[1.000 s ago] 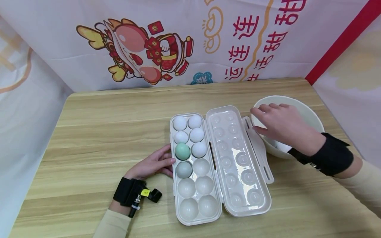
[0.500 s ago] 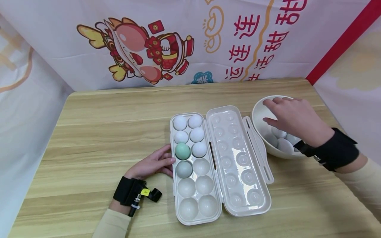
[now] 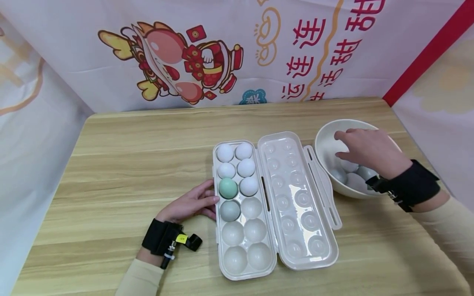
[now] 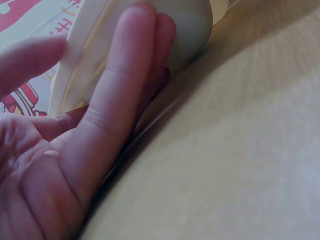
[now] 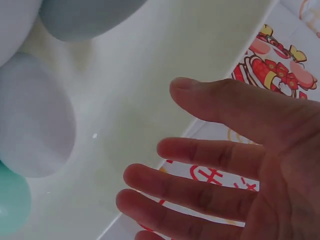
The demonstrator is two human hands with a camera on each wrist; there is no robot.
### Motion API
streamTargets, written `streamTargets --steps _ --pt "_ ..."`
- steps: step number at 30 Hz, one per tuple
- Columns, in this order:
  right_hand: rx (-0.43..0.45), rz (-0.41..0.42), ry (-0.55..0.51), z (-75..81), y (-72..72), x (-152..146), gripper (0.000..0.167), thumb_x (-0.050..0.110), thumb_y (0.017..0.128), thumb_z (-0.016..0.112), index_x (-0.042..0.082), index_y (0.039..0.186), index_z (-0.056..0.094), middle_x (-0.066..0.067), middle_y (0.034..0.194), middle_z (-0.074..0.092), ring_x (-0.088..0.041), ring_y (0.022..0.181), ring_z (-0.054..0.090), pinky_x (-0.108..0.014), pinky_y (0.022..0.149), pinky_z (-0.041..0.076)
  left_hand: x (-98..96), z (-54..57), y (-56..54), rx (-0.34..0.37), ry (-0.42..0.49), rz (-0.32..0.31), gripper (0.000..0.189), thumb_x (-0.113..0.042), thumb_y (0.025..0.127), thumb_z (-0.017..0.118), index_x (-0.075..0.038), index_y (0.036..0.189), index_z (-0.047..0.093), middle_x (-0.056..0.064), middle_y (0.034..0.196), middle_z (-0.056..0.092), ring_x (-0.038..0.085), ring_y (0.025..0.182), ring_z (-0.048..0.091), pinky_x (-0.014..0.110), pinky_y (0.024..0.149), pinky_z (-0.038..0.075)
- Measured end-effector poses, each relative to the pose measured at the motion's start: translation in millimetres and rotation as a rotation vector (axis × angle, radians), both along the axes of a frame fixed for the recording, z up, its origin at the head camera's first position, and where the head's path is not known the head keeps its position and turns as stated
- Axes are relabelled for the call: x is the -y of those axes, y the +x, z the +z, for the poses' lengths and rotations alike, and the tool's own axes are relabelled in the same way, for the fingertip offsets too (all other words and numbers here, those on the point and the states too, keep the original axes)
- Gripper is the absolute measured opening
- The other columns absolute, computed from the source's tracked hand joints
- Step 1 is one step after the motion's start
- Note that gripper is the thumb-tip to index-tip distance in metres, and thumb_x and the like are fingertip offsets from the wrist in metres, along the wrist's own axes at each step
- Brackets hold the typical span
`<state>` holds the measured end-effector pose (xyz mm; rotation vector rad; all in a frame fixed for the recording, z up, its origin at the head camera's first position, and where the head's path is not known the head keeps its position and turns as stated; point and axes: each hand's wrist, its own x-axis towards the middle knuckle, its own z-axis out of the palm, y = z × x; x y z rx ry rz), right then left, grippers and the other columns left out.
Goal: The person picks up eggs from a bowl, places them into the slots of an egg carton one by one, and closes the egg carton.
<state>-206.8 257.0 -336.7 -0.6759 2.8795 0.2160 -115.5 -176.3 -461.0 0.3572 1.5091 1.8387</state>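
One pale wood-grain worktop (image 3: 133,164), backed by a white cloth (image 3: 81,53) printed with a cartoon dragon figure (image 3: 170,57), red characters further right.

At lower left, a beige sleeve (image 3: 138,279) and a black wrist strap (image 3: 157,236) with a small yellow label. Beyond the strap, the left hand (image 3: 189,205): thumb at the rim, fingers along the outer wall, together clamped on the left edge of an open egg carton (image 3: 235,260).

Near the middle of the worktop, the carton itself, lying flat, in two columns of six cups. Left column, from the far end: two white eggs (image 3: 225,152), one green egg (image 3: 228,188), one grey-green egg (image 3: 230,210), then two bare glossy cups. Right column: three more white eggs, then three bare cups.

Joined along the carton's right side, a dimpled lid (image 3: 292,201), folded fully back; along its far edge, a slotted handle strip (image 3: 322,185).

At far right, just beside that strip, a cream bowl (image 3: 327,146), upright, with several loose eggs (image 3: 356,182) inside: whitish, grey-green and green in the right wrist view. Above the bowl, the right hand (image 3: 372,150), fingers apart and slightly bent, clear of the eggs.
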Motion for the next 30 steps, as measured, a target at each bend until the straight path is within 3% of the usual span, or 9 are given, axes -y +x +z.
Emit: streamTargets --steps 10,16,30 --pt "0.093 -0.037 -0.053 -9.4 -4.3 -11.2 0.028 0.018 0.081 0.077 0.001 0.097 0.063 -0.005 0.068 0.054 -0.022 0.061 0.046 -0.035 0.052 0.041 0.6 -0.4 -0.1 0.008 0.002 -0.002 0.060 -0.011 0.101 0.050 -0.003 0.151 0.017 0.025 0.121 0.054 0.035 0.089 0.065 0.049 0.078 0.057" --pt "0.213 -0.070 -0.103 -17.3 -11.3 -17.4 0.029 0.018 0.082 0.077 -0.002 0.096 0.062 -0.003 0.066 0.049 -0.021 0.060 0.045 -0.032 0.053 0.037 0.3 -1.4 0.0 0.002 0.011 0.000 0.059 -0.010 0.101 0.049 -0.002 0.151 0.018 0.024 0.120 0.055 0.033 0.090 0.064 0.050 0.078 0.057" --pt "0.327 -0.095 -0.131 -31.1 -19.1 -18.1 0.024 0.016 0.081 0.075 0.004 0.088 0.056 -0.003 0.068 0.047 -0.021 0.062 0.046 -0.031 0.055 0.035 -1.0 -0.4 -0.2 0.012 0.005 0.007 0.058 -0.009 0.101 0.049 -0.001 0.150 0.019 0.023 0.119 0.056 0.031 0.091 0.064 0.049 0.077 0.057"
